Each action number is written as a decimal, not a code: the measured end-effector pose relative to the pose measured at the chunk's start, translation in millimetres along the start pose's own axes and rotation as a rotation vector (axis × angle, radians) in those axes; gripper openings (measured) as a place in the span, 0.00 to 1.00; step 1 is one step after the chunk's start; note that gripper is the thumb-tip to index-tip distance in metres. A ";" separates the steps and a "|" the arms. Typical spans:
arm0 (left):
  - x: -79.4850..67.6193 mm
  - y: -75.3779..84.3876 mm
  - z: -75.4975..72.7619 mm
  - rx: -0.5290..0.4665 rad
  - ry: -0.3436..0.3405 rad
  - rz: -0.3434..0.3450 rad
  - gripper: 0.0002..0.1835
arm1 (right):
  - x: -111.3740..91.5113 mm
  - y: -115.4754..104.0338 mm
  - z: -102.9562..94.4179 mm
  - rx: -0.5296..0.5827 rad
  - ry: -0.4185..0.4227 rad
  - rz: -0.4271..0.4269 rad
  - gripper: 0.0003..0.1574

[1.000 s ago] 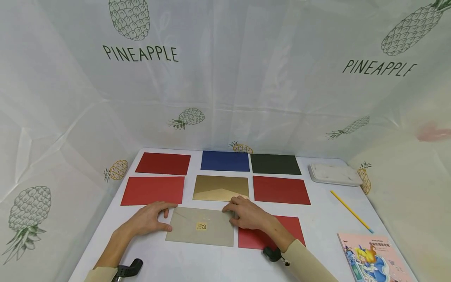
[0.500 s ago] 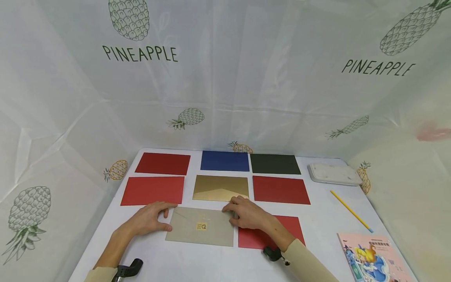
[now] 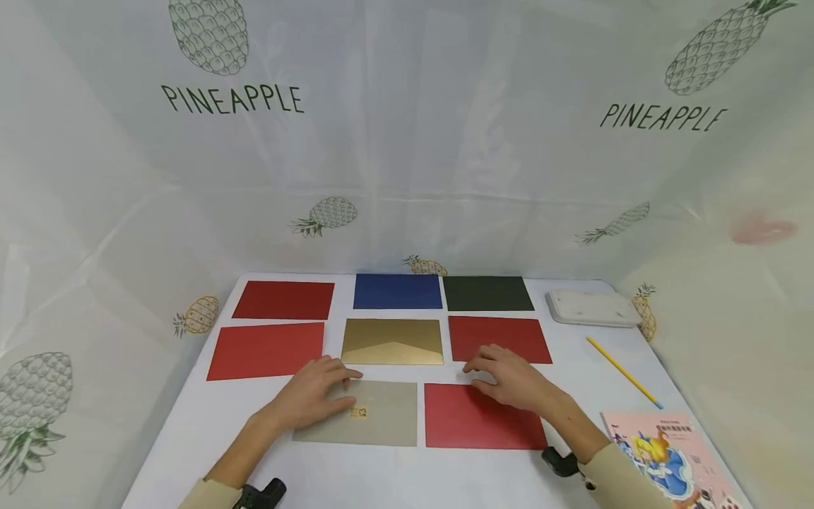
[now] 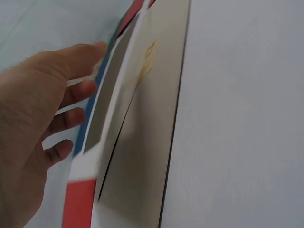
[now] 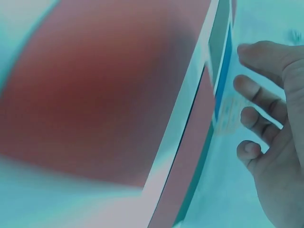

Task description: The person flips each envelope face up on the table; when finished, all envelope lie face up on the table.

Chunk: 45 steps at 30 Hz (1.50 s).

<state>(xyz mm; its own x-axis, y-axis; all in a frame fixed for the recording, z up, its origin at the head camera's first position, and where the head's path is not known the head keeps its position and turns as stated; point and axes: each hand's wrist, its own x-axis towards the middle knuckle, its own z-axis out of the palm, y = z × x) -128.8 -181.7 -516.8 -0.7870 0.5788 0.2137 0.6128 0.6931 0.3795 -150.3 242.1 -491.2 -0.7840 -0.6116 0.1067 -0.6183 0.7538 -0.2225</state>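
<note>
A beige envelope (image 3: 388, 413) with a small gold sticker (image 3: 359, 412) lies flat at the front of the table. In the left wrist view its flap edge and sticker (image 4: 147, 59) show. My left hand (image 3: 311, 396) hovers over the envelope's left part, fingers loosely extended, holding nothing. Right of the envelope lies a red paper rectangle (image 3: 458, 424). Above this rectangle's far side is my right hand (image 3: 515, 382), its fingers loosely bent and apart, with nothing between them. The right wrist view shows these fingers (image 5: 256, 118) free of any paper.
Behind lie a gold rectangle (image 3: 391, 343), a blue one (image 3: 398, 291), a dark green one (image 3: 488, 293) and several red ones (image 3: 270, 350). To the right are a white case (image 3: 594, 308), a yellow pencil (image 3: 623, 371) and a pink picture book (image 3: 674, 452). Pineapple-printed sheeting (image 3: 432, 155) surrounds the table.
My right hand has left the envelope's right edge and moved right, over the red rectangle. My left hand has moved right, from the left edge to over the envelope. The head view has shifted slightly.
</note>
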 end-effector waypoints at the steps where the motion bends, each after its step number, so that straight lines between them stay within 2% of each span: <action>1: 6.7 5.1 4.1 0.003 -0.009 0.031 0.22 | -7.9 6.3 -3.1 -0.007 0.017 0.000 0.19; 5: 31.5 28.4 20.5 0.008 -0.066 0.118 0.23 | -40.1 28.7 -13.8 -0.022 0.069 -0.001 0.15; 8: 46.0 45.9 31.2 0.015 -0.106 0.147 0.26 | -62.4 39.8 -19.7 -0.011 0.068 0.046 0.14; 11: 55.7 59.4 40.3 0.058 -0.133 0.169 0.30 | -81.2 44.7 -21.1 -0.003 0.046 0.105 0.13; 15: 60.9 68.8 50.4 0.136 -0.175 0.179 0.38 | -96.9 47.1 -16.3 0.009 0.036 0.144 0.15; 21: 62.1 74.3 59.1 0.198 -0.193 0.174 0.44 | -105.3 49.8 -2.5 0.009 0.034 0.151 0.19; 24: 63.9 78.8 61.8 0.205 -0.194 0.174 0.45 | -107.7 49.1 2.6 0.008 0.019 0.143 0.20; 31: 69.6 84.9 72.0 0.225 -0.182 0.176 0.47 | -109.0 49.7 9.1 -0.044 0.046 0.148 0.23; 39: 69.7 88.9 72.5 0.269 -0.185 0.185 0.55 | -105.5 49.2 11.8 -0.010 0.026 0.209 0.25; 45: 70.4 91.9 72.5 0.326 -0.172 0.202 0.52 | -104.1 45.8 10.5 0.041 -0.012 0.249 0.29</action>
<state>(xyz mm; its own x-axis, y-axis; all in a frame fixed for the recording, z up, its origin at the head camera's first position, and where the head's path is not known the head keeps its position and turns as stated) -122.7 -46.1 -532.1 -0.6424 0.7609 0.0912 0.7657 0.6422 0.0351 -96.4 337.7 -522.6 -0.9108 -0.4116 0.0318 -0.4035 0.8712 -0.2797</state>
